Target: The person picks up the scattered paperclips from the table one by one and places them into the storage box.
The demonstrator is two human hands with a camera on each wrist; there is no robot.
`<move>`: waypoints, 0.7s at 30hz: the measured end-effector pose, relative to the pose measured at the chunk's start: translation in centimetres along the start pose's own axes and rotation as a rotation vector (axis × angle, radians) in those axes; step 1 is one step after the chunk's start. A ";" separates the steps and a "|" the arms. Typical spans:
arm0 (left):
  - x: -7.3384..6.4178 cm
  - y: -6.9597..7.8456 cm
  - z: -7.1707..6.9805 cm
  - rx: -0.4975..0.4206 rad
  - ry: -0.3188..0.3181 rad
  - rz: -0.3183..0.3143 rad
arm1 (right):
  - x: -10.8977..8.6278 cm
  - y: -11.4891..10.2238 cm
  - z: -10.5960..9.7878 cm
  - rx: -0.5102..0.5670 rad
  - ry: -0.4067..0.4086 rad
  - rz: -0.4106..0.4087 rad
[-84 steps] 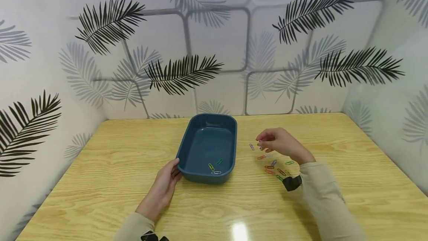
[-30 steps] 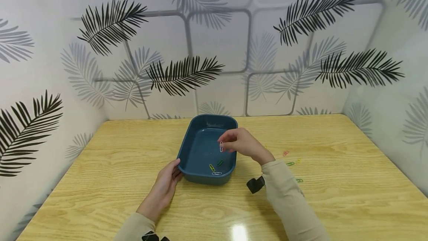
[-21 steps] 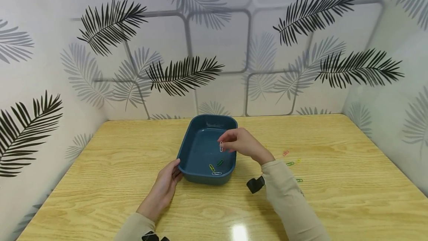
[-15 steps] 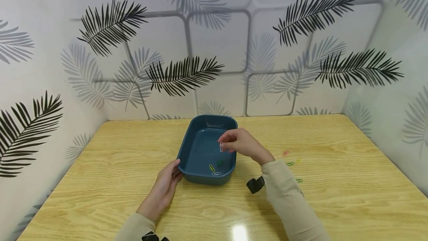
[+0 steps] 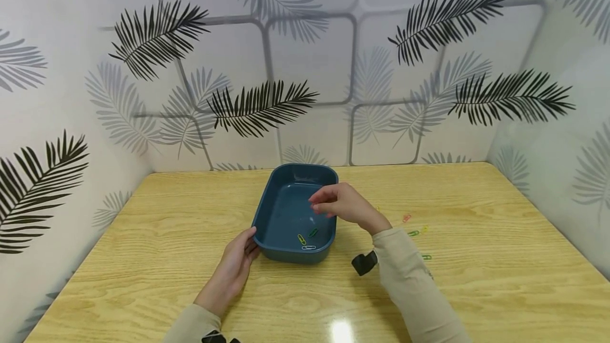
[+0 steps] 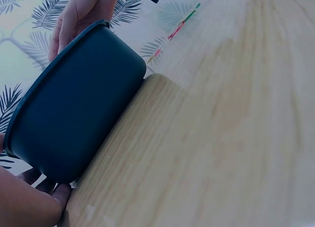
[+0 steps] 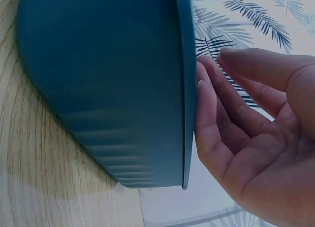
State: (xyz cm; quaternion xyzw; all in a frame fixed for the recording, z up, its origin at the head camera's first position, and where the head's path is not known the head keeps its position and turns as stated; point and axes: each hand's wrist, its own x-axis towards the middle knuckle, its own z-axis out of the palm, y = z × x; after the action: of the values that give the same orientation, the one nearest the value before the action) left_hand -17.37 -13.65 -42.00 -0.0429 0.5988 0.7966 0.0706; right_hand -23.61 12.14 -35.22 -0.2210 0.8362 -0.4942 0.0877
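A dark blue plastic bin [image 5: 295,255] stands on the wooden table. My left hand [image 5: 233,266] grips its near left corner, thumb up at the rim and fingers lower down against the wall. Over the bin's right rim hovers my right hand [image 5: 345,204], thumb and fingers slightly parted with nothing between them; the right wrist view shows the same hand [image 7: 261,113] right at the rim. A faint pale blur shows just below its fingertips. On the bin floor lie a yellow paper clip [image 5: 302,239], a green paper clip [image 5: 313,232] and a white paper clip [image 5: 308,247].
Right of the bin, several paper clips lie scattered on the table [image 5: 476,279], among them a pink paper clip [image 5: 406,218] and a green paper clip [image 5: 426,257]. The right forearm covers part of that area. A leaf-patterned wall [image 5: 314,136] stands behind the table.
My right hand moved left from the scattered clips to above the bin with a white paper clip, held still there, then let it go. The left hand stayed on the bin.
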 end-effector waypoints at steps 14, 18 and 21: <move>-0.2 0.0 -0.1 -0.004 0.005 0.001 | -0.1 0.2 0.0 -0.010 -0.004 0.002; -0.1 0.0 0.0 -0.004 -0.006 0.004 | -0.4 0.4 -0.4 -0.027 -0.006 -0.010; 0.1 0.0 0.0 -0.008 -0.010 0.001 | -0.7 0.6 -0.8 -0.030 0.011 -0.026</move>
State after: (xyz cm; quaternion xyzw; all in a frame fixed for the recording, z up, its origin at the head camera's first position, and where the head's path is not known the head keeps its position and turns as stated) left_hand -17.42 -13.68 -42.02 -0.0386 0.5953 0.7992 0.0730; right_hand -23.43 13.35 -35.35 -0.2305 0.8410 -0.4840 0.0736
